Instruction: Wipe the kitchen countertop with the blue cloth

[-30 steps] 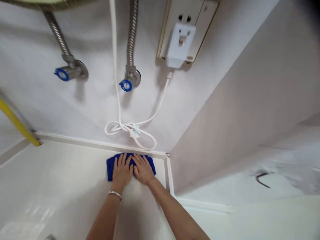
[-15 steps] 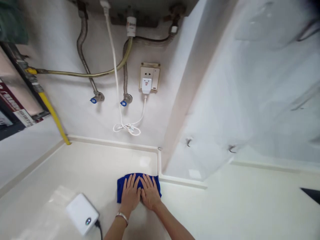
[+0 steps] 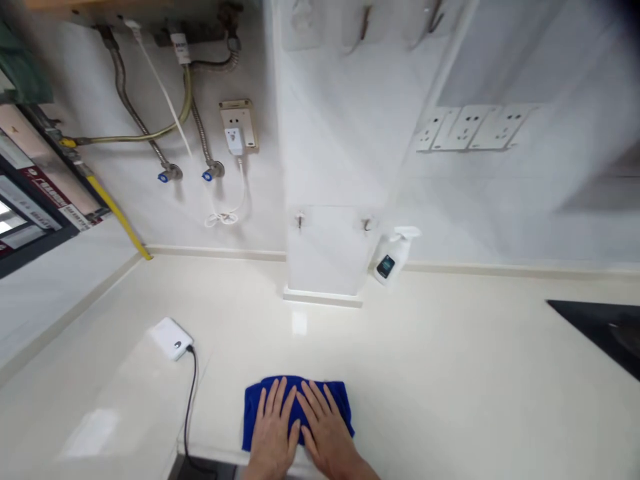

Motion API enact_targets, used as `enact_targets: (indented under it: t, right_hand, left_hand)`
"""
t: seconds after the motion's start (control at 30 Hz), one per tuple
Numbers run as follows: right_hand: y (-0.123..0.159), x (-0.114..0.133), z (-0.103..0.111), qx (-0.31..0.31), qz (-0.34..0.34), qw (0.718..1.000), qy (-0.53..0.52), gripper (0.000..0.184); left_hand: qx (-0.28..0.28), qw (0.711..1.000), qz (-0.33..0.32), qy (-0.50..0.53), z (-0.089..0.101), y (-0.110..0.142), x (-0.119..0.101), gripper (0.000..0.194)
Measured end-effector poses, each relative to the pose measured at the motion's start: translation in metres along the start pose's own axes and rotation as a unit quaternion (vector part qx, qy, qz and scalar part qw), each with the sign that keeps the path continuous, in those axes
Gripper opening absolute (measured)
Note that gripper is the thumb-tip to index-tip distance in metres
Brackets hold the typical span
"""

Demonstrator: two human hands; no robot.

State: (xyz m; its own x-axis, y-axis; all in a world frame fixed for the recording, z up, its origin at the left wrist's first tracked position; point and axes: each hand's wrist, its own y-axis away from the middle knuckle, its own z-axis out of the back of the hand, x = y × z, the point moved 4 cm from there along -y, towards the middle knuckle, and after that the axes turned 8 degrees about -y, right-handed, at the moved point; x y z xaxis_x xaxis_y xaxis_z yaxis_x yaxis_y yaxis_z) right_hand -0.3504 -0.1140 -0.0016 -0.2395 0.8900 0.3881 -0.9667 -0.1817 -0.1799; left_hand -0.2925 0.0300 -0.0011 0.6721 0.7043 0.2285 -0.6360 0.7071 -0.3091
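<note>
A blue cloth (image 3: 260, 407) lies flat on the cream countertop (image 3: 425, 373) near its front edge. My left hand (image 3: 274, 437) and my right hand (image 3: 325, 433) both press down on it, side by side, fingers stretched flat and pointing toward the wall. Neither hand grips anything; their wrists run out of the bottom of the picture.
A small white device (image 3: 171, 337) with a black cable (image 3: 189, 400) sits left of the cloth. A white spray bottle (image 3: 393, 257) leans by the wall column (image 3: 327, 250). A dark hob (image 3: 600, 330) is at right. Valves, hoses and a socket (image 3: 239, 127) are on the back wall.
Both hands slid the cloth away from the back corner toward the counter's front edge. The view pulled back, bringing the spray bottle, the hob and the white device into sight.
</note>
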Motion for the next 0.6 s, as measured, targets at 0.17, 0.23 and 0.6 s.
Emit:
enact_targets:
  t: [0.17,0.23,0.6]
  right_hand:
    - [0.09,-0.041,0.027,-0.029,-0.038,0.997,0.06,0.064]
    - [0.121,-0.063,0.033,-0.046,-0.061,0.993,0.094,0.064]
    - [0.182,-0.168,0.035,-0.097,-0.186,0.961,0.18,0.057]
  left_hand:
    - [0.031,0.993,-0.07,0.091,0.018,-0.007,-0.087,0.066]
    - [0.038,0.984,-0.097,0.142,0.021,-0.017,-0.119,0.067]
    - [0.062,0.918,-0.192,0.34,0.009,-0.088,-0.203,0.074]
